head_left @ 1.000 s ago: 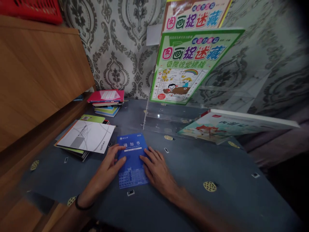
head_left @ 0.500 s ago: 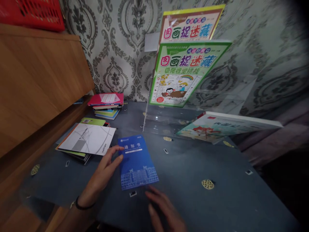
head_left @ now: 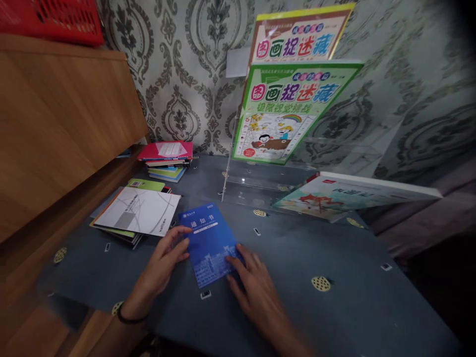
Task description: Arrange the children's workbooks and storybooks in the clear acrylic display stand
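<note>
A blue booklet (head_left: 208,243) with white Chinese lettering and a pale building printed on its cover lies on the table, turned slightly. At its left edge, my left hand (head_left: 165,258) holds it with thumb and fingers, a dark band round the wrist. My right hand (head_left: 253,280) grips the lower right corner: one finger rests on the cover, the thumb is by the bottom edge and other fingers reach the right edge. The undersides of both hands' fingers are hidden. Left of the booklet, a white-covered book (head_left: 143,210) tops a low pile.
A clear acrylic stand (head_left: 253,186) holds a green picture book (head_left: 284,114), a yellow-edged book (head_left: 297,39) behind it, and a leaning pale-green book (head_left: 334,196). Farther back is a stack under a pink book (head_left: 163,150). A wooden cabinet (head_left: 63,124) bounds the left, bearing a red basket (head_left: 55,22).
My right hand has moved up and forward onto the booklet's lower right corner. The booklet has turned slightly anticlockwise, with my left hand still at its left edge. The view has shifted a little.
</note>
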A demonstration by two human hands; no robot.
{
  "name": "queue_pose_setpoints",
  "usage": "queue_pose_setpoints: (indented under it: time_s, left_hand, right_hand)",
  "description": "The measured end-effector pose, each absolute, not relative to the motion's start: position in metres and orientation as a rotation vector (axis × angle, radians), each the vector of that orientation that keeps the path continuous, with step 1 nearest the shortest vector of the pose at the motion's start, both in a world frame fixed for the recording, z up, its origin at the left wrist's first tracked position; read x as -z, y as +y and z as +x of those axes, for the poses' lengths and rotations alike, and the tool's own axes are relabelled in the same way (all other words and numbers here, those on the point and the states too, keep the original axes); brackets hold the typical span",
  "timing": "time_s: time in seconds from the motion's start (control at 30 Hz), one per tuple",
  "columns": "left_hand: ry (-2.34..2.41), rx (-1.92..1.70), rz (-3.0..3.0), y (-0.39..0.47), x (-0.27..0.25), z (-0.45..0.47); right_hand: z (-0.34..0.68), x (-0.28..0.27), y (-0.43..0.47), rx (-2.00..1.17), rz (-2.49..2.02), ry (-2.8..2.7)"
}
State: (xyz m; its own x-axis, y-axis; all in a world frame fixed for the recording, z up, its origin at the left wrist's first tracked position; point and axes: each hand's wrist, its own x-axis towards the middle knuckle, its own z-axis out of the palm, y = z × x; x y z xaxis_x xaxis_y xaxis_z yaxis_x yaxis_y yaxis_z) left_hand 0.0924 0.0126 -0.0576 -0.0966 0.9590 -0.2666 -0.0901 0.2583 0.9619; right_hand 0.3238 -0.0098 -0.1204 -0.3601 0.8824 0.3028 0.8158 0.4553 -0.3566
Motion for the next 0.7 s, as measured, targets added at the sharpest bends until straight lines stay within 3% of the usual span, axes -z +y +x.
queue_pose_setpoints:
  time_s: [0.33, 0.5, 0.7]
  left_hand:
    - [1.311, -1.259, 0.744, 0.016, 0.074, 0.098]
    - [1.180, -1.044, 0.728, 0.019, 0.101, 0.105]
    - [1.140, -1.060, 0.778, 0.021, 0.128, 0.113]
  right_hand:
    - [0.332, 0.117, 0.000, -0.229, -1.360, -2.300]
    - [0.344, 0.124, 0.004, -0.274, -1.218, -2.241]
    - [0.355, 0.135, 0.042, -0.523, -1.251, -1.897]
